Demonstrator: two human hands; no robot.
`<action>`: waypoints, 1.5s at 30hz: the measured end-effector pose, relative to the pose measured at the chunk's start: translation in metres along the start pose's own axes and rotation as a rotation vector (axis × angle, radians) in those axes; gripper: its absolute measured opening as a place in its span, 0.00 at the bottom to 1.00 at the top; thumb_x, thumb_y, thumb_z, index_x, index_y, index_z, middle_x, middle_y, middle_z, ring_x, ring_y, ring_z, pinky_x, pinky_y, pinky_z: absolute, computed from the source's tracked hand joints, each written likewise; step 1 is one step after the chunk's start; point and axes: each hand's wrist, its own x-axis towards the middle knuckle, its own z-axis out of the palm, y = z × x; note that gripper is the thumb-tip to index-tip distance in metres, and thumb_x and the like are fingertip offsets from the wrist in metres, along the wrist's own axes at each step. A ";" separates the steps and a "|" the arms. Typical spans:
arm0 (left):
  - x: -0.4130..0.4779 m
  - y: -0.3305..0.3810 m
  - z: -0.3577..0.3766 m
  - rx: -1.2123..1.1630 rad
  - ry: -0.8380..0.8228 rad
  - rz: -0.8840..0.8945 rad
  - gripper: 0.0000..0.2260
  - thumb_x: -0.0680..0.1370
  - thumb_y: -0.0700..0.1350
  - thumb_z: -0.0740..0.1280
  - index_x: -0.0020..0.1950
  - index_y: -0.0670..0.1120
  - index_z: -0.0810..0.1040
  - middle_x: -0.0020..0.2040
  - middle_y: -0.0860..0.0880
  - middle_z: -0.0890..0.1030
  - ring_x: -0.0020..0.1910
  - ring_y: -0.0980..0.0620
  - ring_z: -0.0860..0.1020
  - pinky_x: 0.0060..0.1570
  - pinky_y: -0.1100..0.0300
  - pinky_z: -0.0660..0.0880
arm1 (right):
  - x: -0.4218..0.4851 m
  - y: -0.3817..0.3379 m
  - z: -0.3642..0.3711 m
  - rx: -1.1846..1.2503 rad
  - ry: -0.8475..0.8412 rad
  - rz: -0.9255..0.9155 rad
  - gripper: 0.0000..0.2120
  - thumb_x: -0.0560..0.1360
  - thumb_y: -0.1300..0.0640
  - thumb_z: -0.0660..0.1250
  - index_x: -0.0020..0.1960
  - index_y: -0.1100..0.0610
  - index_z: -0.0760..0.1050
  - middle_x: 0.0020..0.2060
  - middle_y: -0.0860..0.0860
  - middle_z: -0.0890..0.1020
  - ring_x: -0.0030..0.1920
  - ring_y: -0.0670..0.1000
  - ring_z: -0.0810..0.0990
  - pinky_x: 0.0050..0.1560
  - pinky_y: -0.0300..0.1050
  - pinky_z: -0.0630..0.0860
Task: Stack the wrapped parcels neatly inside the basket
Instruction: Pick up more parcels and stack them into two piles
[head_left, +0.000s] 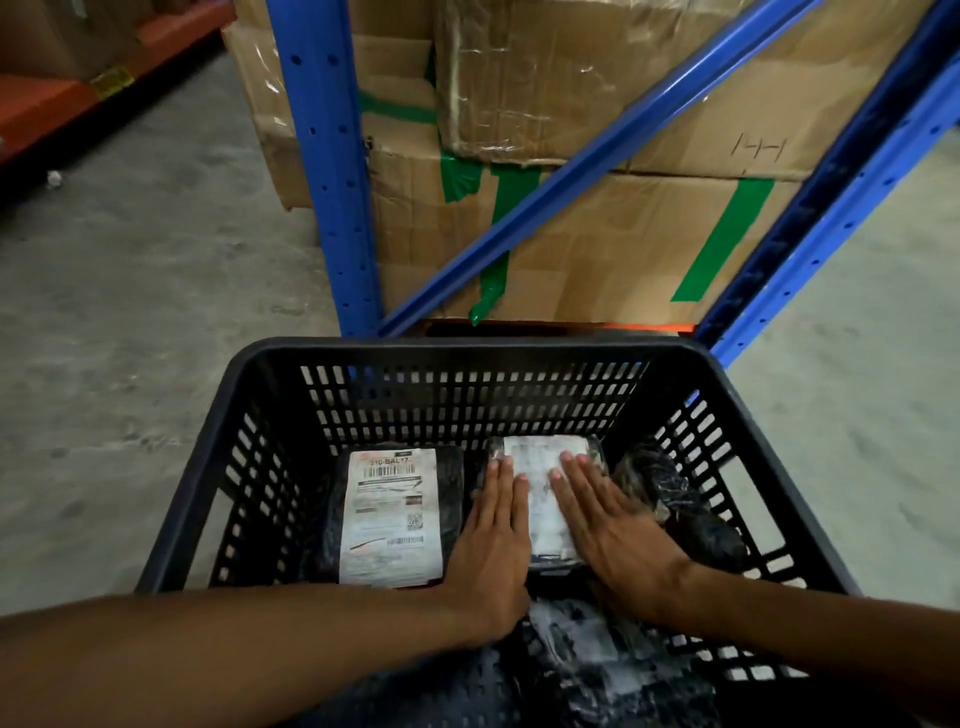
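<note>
A black slatted plastic basket (467, 348) stands on the floor in front of me. Inside lie black wrapped parcels. One with a white shipping label (389, 519) lies flat at the left. Another labelled parcel (543, 483) lies flat in the middle. My left hand (493, 540) and my right hand (613, 530) both rest palm down on it, fingers straight and spread. A crumpled black parcel (675, 499) leans against the right wall. One more black-wrapped parcel (597, 660) lies at the near side under my wrists.
A blue metal rack upright (332, 171) and its diagonal brace (587, 156) stand just behind the basket, holding large cardboard boxes (597, 249) with green tape. Grey concrete floor (130, 332) spreads left and right. An orange shelf beam (62, 98) runs at far left.
</note>
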 end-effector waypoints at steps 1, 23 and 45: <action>-0.001 0.003 0.005 -0.011 0.044 -0.015 0.45 0.74 0.32 0.63 0.77 0.39 0.31 0.76 0.40 0.26 0.76 0.41 0.28 0.79 0.50 0.44 | 0.000 -0.001 0.003 -0.027 0.025 0.004 0.47 0.77 0.56 0.61 0.76 0.67 0.25 0.75 0.68 0.28 0.77 0.69 0.30 0.79 0.63 0.39; -0.034 -0.047 -0.145 -1.472 -0.096 -0.711 0.19 0.71 0.57 0.73 0.52 0.43 0.83 0.45 0.43 0.87 0.39 0.45 0.84 0.33 0.52 0.83 | -0.020 -0.011 -0.138 2.109 -0.139 0.435 0.20 0.71 0.51 0.75 0.59 0.61 0.83 0.50 0.60 0.88 0.47 0.59 0.89 0.42 0.52 0.86; -0.039 -0.133 -0.100 -0.972 0.120 -0.679 0.14 0.78 0.41 0.67 0.64 0.45 0.77 0.58 0.43 0.83 0.56 0.44 0.81 0.60 0.50 0.78 | 0.097 -0.108 -0.073 1.861 -0.027 0.402 0.24 0.83 0.49 0.59 0.76 0.56 0.62 0.63 0.55 0.81 0.61 0.56 0.82 0.65 0.51 0.78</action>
